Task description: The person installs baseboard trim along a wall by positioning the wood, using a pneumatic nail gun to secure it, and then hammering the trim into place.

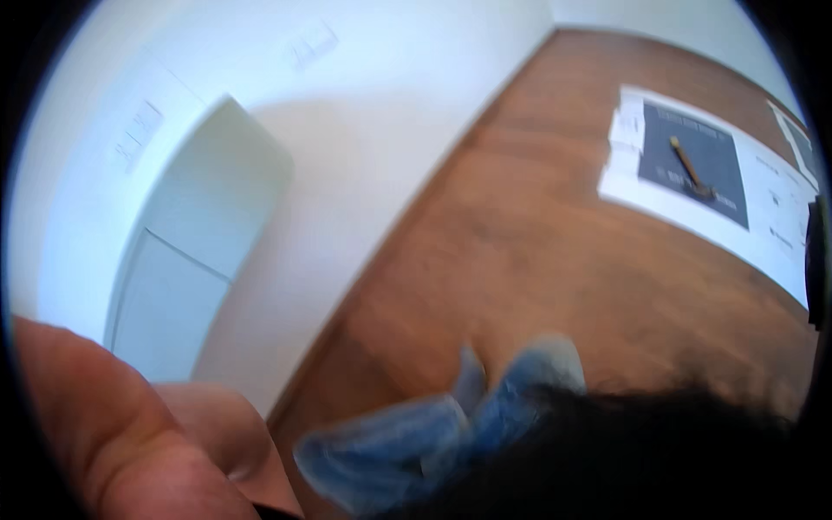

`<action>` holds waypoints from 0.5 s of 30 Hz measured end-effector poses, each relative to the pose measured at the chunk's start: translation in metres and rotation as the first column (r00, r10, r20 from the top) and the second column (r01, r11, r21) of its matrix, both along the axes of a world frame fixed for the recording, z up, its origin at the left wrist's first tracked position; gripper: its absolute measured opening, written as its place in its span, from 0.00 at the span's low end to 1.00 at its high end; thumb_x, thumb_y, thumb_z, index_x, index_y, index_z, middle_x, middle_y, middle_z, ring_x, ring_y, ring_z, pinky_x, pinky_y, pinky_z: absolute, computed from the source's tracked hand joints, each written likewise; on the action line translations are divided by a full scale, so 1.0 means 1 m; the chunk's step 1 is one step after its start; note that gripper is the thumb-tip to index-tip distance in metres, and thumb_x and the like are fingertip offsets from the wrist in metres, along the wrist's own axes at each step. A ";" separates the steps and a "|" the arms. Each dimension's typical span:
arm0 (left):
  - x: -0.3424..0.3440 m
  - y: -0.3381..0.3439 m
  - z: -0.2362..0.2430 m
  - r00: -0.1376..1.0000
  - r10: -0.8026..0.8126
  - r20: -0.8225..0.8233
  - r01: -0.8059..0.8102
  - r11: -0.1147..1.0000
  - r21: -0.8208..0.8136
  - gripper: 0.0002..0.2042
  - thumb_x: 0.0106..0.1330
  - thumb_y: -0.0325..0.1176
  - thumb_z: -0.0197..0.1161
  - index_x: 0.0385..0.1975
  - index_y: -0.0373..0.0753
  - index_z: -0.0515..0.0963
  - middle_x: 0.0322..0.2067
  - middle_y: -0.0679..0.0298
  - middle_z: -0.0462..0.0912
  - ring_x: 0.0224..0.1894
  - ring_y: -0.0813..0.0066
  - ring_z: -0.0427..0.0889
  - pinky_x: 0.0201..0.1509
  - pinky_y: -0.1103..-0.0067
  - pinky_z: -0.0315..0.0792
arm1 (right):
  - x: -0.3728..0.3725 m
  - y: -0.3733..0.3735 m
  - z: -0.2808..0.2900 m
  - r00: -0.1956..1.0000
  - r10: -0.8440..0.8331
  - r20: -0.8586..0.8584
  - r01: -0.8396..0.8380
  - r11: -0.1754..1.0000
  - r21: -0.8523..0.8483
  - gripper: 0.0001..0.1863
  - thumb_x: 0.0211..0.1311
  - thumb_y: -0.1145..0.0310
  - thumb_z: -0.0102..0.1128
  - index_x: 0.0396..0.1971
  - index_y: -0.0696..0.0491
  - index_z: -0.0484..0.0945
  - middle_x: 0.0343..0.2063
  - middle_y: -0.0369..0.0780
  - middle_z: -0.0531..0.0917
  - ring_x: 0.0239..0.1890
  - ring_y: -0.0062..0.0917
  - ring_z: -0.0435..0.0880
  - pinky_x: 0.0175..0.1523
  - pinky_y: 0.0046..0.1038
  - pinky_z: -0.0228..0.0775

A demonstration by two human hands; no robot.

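The left hand [130,433] loomed blurred, its grip impossible to tell, holding nothing visible; far right of it lay a white-bordered dark sheet [693,160] bearing a hammer [691,169]

Only one view here, the head cam, and it's tilted pretty hard, so the brown wooden desk [555,260] runs diagonally up to the right with the white wall [364,130] on the left. It looks down from close up; a blurry hand [113,442] nearly fills the lower left corner. Fisheye, so edges bend and the corners go black. The white sheet [763,225] sits far off at the right rim.
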State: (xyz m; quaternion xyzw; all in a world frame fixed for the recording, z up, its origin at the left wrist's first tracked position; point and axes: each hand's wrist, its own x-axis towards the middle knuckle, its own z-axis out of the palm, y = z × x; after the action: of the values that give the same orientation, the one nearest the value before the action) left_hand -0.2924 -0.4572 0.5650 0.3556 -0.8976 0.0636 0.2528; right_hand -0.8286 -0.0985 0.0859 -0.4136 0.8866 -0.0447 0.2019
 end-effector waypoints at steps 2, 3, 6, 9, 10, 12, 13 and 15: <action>-0.004 0.002 0.029 0.998 -0.007 0.064 0.011 0.998 -0.060 0.22 0.79 0.37 0.52 0.65 0.28 0.71 0.61 0.45 0.78 0.65 0.56 0.76 0.73 0.63 0.65 | 0.001 0.000 0.001 0.998 0.055 0.012 -0.055 0.998 0.005 0.48 0.67 0.56 0.66 0.75 0.64 0.49 0.71 0.60 0.62 0.73 0.53 0.62 0.76 0.44 0.55; -0.004 0.002 0.037 0.996 -0.031 0.089 0.040 0.994 -0.105 0.22 0.79 0.37 0.52 0.65 0.28 0.71 0.61 0.46 0.78 0.65 0.56 0.76 0.73 0.63 0.65 | 0.003 -0.002 -0.003 0.997 0.074 -0.001 -0.074 0.997 0.000 0.48 0.67 0.56 0.65 0.75 0.64 0.48 0.71 0.60 0.62 0.73 0.53 0.62 0.76 0.44 0.55; 0.011 -0.020 0.065 0.982 -0.132 0.138 0.166 0.948 -0.273 0.22 0.79 0.38 0.52 0.66 0.29 0.71 0.61 0.46 0.78 0.65 0.56 0.76 0.72 0.63 0.65 | 0.020 -0.002 0.012 0.998 0.043 -0.050 -0.043 0.999 -0.012 0.48 0.68 0.55 0.64 0.75 0.65 0.47 0.70 0.62 0.62 0.73 0.54 0.63 0.76 0.44 0.56; 0.028 -0.008 0.087 0.971 -0.122 0.203 0.185 0.926 -0.330 0.22 0.79 0.38 0.52 0.66 0.30 0.71 0.61 0.46 0.78 0.64 0.56 0.76 0.72 0.62 0.65 | 0.028 0.006 0.023 0.992 0.124 -0.026 -0.124 0.992 0.026 0.49 0.69 0.55 0.63 0.75 0.66 0.46 0.70 0.63 0.63 0.72 0.54 0.63 0.75 0.44 0.57; 0.029 -0.002 0.090 0.970 -0.133 0.204 0.205 0.899 -0.388 0.22 0.80 0.39 0.52 0.66 0.30 0.70 0.61 0.47 0.78 0.64 0.56 0.76 0.72 0.62 0.65 | 0.021 0.003 0.021 0.991 0.121 -0.054 -0.121 0.993 0.005 0.49 0.69 0.54 0.63 0.75 0.67 0.46 0.70 0.63 0.63 0.72 0.54 0.63 0.75 0.44 0.58; 0.032 0.012 0.102 0.970 -0.134 0.204 0.217 0.858 -0.466 0.23 0.80 0.39 0.51 0.66 0.31 0.70 0.61 0.47 0.78 0.64 0.56 0.76 0.72 0.62 0.65 | 0.019 0.007 0.010 0.988 0.134 -0.072 -0.135 0.991 -0.016 0.49 0.70 0.54 0.62 0.75 0.67 0.45 0.70 0.64 0.63 0.72 0.55 0.64 0.75 0.44 0.58; 0.031 0.007 0.099 0.975 -0.130 0.179 0.203 0.851 -0.484 0.23 0.80 0.39 0.51 0.67 0.31 0.70 0.61 0.47 0.78 0.64 0.56 0.76 0.72 0.62 0.65 | 0.010 0.010 0.017 0.988 0.139 -0.072 -0.140 0.990 -0.008 0.49 0.70 0.54 0.62 0.75 0.68 0.44 0.69 0.64 0.63 0.72 0.55 0.64 0.75 0.44 0.59; 0.055 0.001 0.064 0.993 -0.116 0.035 0.117 0.845 -0.521 0.23 0.80 0.40 0.51 0.67 0.31 0.70 0.61 0.47 0.78 0.64 0.56 0.77 0.72 0.62 0.65 | -0.002 0.029 0.039 0.983 0.126 -0.131 -0.122 0.992 0.033 0.50 0.70 0.53 0.61 0.75 0.68 0.44 0.69 0.65 0.63 0.72 0.55 0.64 0.74 0.44 0.59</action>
State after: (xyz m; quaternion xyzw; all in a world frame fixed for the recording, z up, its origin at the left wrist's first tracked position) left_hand -0.2376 -0.4562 0.6286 0.2184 -0.8668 0.2896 0.3420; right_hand -0.8304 -0.0690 0.1245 -0.4676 0.8711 0.0063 0.1499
